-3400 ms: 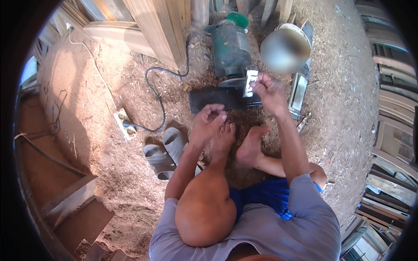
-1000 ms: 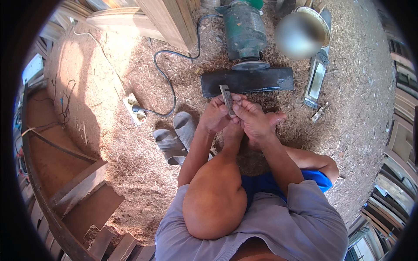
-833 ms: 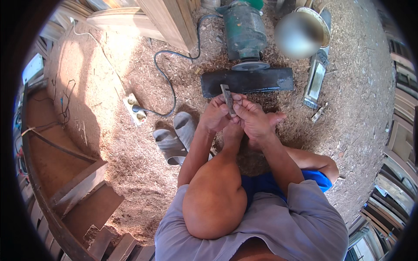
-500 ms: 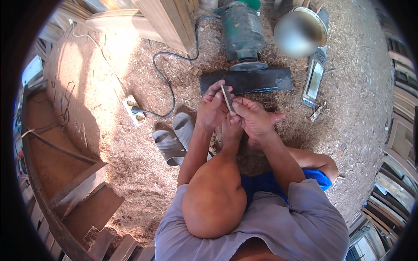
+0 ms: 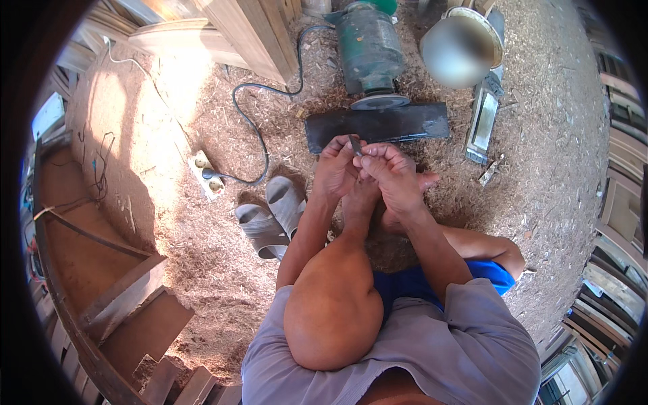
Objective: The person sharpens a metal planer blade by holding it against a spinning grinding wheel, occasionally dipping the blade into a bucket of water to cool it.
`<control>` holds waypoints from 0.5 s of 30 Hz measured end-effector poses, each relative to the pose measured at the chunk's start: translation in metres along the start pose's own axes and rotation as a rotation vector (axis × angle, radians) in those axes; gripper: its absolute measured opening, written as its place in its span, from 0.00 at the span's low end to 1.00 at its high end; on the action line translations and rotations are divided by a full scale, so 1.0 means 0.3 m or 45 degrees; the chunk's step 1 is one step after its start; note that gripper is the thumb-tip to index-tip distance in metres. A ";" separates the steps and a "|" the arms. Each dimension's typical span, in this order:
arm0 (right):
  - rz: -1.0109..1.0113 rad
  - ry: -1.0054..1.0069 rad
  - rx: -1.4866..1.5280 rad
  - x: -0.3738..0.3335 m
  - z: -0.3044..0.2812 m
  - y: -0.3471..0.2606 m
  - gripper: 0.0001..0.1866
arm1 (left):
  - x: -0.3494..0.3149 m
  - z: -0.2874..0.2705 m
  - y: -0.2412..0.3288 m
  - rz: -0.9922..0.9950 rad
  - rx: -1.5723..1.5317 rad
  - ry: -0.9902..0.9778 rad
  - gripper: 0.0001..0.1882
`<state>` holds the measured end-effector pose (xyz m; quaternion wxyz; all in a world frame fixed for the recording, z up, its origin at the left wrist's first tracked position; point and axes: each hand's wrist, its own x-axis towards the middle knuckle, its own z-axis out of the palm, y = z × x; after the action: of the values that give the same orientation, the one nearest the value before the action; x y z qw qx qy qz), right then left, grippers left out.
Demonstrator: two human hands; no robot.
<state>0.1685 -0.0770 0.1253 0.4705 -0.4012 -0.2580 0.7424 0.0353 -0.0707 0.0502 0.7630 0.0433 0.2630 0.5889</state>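
Observation:
A small flat grey strip, like a short blade, is pinched between the fingers of both hands in front of my feet. My left hand grips it from the left, fingertips near its upper end. From the right, my right hand has thumb and fingers closed on the lower end. Fingers cover part of the strip, so its exact kind is unclear. Just beyond my hands lies a long black block. Above the block's far edge is the grey disc of a green motor grinder.
A round bucket and a long metal tool sit at the far right. Grey sandals lie left of my legs, near a white power strip with a dark cable. Wooden boards line the left; shavings cover the ground.
The strip has turned in my fingers, and less of its pale edge shows. Both hands have shifted slightly and come closer together.

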 end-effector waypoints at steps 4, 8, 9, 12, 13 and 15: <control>0.008 0.031 0.039 0.005 -0.009 0.006 0.08 | 0.000 0.012 0.002 -0.045 -0.032 -0.022 0.04; -0.006 0.099 0.099 0.011 -0.002 0.010 0.09 | 0.001 0.001 -0.002 -0.040 -0.028 -0.017 0.02; -0.008 0.099 0.102 0.012 -0.004 0.011 0.09 | 0.003 0.000 -0.003 -0.047 -0.029 -0.014 0.01; -0.005 0.100 0.110 0.012 -0.006 0.012 0.08 | 0.005 -0.004 -0.003 -0.061 -0.032 -0.007 0.01; 0.001 0.101 0.113 0.011 -0.004 0.010 0.08 | 0.004 -0.005 -0.003 -0.062 -0.033 -0.005 0.01; -0.002 0.104 0.111 0.010 -0.003 0.010 0.08 | 0.003 0.000 -0.002 -0.065 -0.038 -0.001 0.01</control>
<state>0.1671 -0.0754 0.1215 0.4982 -0.4101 -0.2063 0.7356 0.0360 -0.0701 0.0497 0.7783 0.0254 0.2549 0.5732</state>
